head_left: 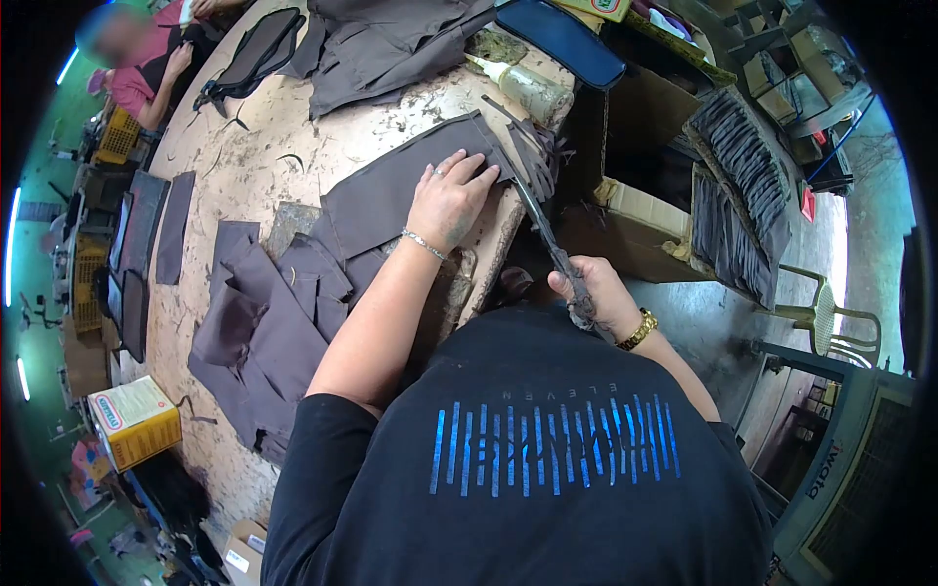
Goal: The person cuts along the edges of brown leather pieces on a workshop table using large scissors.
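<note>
While left hand [449,203] atop brown panel [371,200], right hand [608,301] around long tool [562,260].

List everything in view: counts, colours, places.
Worn worktable: 1, pale, centre
Flat fabric panel: 1, dark brown, centre
Loose fabric pieces: several, dark brown, worktable
Long slim tool: 1, dark grey, beside panel
Nozzled bottle: 1, cloudy, top
Printed carton: 1, yellow, white, lower left
Stacked pieces: many, dark, right
Chair: 1, beige, right
Machine: 1, grey, lower right
Co-worker: 1, pink top, upper left
T-shirt: 1, black, bottom
Left grip: 1, bare, on panel
Right grip: 1, bare, holding tool
</note>
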Demonstrator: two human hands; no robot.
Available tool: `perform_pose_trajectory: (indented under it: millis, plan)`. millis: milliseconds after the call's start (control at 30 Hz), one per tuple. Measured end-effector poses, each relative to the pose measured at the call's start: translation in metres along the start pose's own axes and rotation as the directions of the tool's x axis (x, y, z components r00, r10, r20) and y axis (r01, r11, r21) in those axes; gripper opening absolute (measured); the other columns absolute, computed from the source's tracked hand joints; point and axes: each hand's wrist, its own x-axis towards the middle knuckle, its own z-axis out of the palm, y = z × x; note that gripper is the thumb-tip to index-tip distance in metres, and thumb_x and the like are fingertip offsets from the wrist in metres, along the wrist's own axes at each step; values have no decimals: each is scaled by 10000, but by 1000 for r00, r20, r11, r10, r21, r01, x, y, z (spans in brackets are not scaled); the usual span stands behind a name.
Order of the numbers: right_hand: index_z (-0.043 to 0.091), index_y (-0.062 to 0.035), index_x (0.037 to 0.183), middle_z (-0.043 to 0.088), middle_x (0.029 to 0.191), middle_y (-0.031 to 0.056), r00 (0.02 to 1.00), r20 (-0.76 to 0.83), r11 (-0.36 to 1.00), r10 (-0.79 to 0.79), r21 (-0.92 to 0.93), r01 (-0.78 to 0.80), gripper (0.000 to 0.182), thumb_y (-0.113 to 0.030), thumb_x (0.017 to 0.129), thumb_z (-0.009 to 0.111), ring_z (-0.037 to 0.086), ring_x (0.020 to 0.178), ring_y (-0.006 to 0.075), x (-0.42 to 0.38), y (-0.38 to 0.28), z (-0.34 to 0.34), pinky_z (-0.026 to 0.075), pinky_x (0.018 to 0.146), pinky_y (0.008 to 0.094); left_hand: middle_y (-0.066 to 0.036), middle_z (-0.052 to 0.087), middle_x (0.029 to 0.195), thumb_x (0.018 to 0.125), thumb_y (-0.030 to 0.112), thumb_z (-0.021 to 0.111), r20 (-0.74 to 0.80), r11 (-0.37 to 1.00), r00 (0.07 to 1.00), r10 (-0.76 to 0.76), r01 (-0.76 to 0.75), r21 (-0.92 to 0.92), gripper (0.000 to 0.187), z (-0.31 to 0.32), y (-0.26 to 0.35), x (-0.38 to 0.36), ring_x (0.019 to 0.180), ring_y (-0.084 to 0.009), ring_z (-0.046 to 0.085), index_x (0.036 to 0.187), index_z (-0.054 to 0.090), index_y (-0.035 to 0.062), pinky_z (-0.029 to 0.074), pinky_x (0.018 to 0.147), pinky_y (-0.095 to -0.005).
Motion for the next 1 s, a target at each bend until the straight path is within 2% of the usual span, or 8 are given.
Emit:
perform_pose_trajectory:
  millis: [133,200,400,500,933,1000]
  plan:
    - [519,-26,645,452,520,-24,1000,23,999,4,45,-5,486,-492,758,601,418,472,45,2,3,-1,351,431,218,-56,549,1093,741,132,573,-8,1000,1000,13,-13,-26,282,0,-2,0,1064,-268,501,1020,600,162,427,848,-432]
    - [518,-33,649,452,530,-22,993,77,977,87,186,-100,483,-497,754,602,420,475,46,4,-5,-3,358,433,214,-64,545,1102,731,122,580,-5,996,998,63,-64,-62,299,0,-3,-1,1066,-272,500,1026,598,164,428,847,-434]
    - [513,-46,644,450,532,-28,997,58,963,55,262,-68,472,-496,750,607,419,470,41,21,4,2,347,425,203,-73,543,1109,720,119,586,5,995,997,81,-81,-65,327,-2,-2,-2,1069,-278,500,1044,592,167,428,848,-430]
    - [511,-46,638,449,526,-33,996,43,980,77,178,-83,473,-495,747,610,416,461,40,16,-2,3,338,415,202,-72,547,1105,718,118,589,-1,994,997,75,-75,-82,323,-2,-2,-2,1069,-279,501,1038,596,162,427,850,-430]
    - [497,-51,630,442,526,-30,998,24,976,64,206,-67,491,-518,759,580,411,448,38,27,-1,6,329,399,202,-79,564,1075,696,97,615,-31,985,995,95,-98,-138,331,-5,3,-5,1037,-277,525,1023,603,151,440,833,-425]
    - [468,-66,674,456,548,-34,998,41,983,42,174,-49,444,-485,782,569,414,460,27,30,1,5,338,415,182,-81,570,1066,689,82,618,-40,980,994,103,-108,-165,336,-6,4,-5,1028,-275,532,1019,605,147,444,830,-411]
